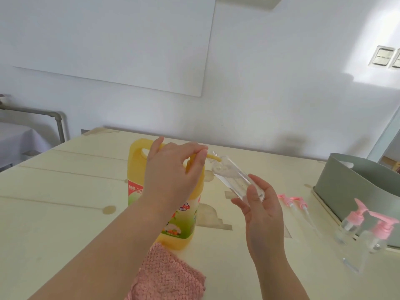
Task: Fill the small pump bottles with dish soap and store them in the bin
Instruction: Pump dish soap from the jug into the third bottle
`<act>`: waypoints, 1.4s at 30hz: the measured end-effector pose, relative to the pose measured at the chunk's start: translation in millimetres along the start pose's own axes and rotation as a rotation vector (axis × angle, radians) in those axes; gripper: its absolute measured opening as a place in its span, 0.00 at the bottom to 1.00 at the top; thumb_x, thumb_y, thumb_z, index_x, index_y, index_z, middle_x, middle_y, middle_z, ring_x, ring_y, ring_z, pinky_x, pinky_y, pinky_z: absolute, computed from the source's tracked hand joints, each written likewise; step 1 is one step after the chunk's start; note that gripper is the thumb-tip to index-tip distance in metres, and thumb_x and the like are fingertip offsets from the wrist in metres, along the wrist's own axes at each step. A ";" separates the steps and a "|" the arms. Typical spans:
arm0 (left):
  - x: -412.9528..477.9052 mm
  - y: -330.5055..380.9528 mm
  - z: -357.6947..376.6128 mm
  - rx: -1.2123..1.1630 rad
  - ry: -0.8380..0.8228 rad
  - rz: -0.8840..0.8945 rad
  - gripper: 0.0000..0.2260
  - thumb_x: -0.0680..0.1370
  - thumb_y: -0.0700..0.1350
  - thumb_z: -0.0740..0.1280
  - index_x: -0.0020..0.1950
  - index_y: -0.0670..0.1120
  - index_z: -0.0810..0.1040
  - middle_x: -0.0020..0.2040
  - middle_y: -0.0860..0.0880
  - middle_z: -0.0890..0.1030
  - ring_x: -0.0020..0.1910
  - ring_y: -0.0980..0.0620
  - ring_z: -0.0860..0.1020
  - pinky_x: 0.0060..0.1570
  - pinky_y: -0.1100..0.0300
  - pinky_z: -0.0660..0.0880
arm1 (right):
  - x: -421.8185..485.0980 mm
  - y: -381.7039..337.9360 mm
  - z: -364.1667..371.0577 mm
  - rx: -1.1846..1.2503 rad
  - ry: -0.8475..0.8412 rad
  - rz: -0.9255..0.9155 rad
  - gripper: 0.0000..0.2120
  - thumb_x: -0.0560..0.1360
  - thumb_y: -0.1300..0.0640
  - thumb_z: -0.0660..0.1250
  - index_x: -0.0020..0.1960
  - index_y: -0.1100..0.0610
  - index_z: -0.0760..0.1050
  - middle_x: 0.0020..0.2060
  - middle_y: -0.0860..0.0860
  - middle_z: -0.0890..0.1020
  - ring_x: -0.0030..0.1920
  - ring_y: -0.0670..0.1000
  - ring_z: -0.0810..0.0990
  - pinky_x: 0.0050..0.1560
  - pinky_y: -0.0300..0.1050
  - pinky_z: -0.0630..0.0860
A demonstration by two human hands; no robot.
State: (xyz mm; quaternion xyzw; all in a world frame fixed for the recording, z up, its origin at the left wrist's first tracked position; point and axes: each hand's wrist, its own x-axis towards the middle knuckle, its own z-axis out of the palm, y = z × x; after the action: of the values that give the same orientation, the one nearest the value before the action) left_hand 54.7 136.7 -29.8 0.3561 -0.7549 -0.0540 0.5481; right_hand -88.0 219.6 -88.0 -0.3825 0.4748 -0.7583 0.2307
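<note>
Left hand [171,172] around the pump [213,157] of the soap jug [136,167], right hand [264,215] around a tilted clear bottle [233,178]

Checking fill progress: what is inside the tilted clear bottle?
Inside the clear bottle, a pale foamy blob near the neck; the right hand partly covers its base, so level unclear.

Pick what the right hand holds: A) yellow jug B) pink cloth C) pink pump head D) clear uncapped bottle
D: the right hand grips the clear uncapped bottle, tilted with its mouth at the yellow soap jug's spout.
</note>
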 end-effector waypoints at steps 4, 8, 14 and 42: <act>3.6 6.2 -6.4 0.035 -0.045 -0.043 0.13 0.78 0.56 0.58 0.51 0.57 0.81 0.38 0.58 0.80 0.44 0.58 0.74 0.69 0.64 0.48 | -1.4 -5.5 -1.7 -0.166 -0.026 -0.020 0.17 0.74 0.40 0.57 0.56 0.48 0.75 0.40 0.44 0.82 0.36 0.47 0.78 0.43 0.50 0.75; 14.2 9.5 -19.7 -0.080 -0.179 -0.187 0.09 0.77 0.56 0.62 0.51 0.59 0.81 0.43 0.60 0.79 0.46 0.60 0.70 0.62 0.59 0.64 | -4.0 -12.5 -2.3 -0.148 -0.047 -0.050 0.19 0.79 0.39 0.53 0.52 0.50 0.77 0.44 0.53 0.80 0.34 0.47 0.75 0.36 0.42 0.72; 29.2 16.5 -28.3 -0.164 -0.262 -0.248 0.07 0.77 0.57 0.63 0.46 0.60 0.79 0.44 0.65 0.77 0.41 0.66 0.73 0.39 0.71 0.64 | -2.9 -19.4 -4.1 -0.137 -0.069 -0.067 0.12 0.74 0.40 0.65 0.55 0.42 0.76 0.48 0.47 0.80 0.40 0.44 0.80 0.52 0.44 0.77; 24.4 21.9 -26.2 -0.135 -0.218 -0.268 0.07 0.77 0.55 0.63 0.45 0.57 0.80 0.41 0.62 0.78 0.40 0.63 0.74 0.39 0.67 0.67 | -1.6 -31.1 -18.3 -0.482 -0.195 -0.145 0.20 0.66 0.52 0.73 0.56 0.43 0.75 0.49 0.43 0.83 0.51 0.42 0.81 0.48 0.33 0.75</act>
State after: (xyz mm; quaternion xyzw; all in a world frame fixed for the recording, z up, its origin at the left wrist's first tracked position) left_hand 63.4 146.4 10.1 0.4078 -0.7504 -0.2155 0.4734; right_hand -101.2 244.4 -65.4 -0.5305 0.5885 -0.5977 0.1226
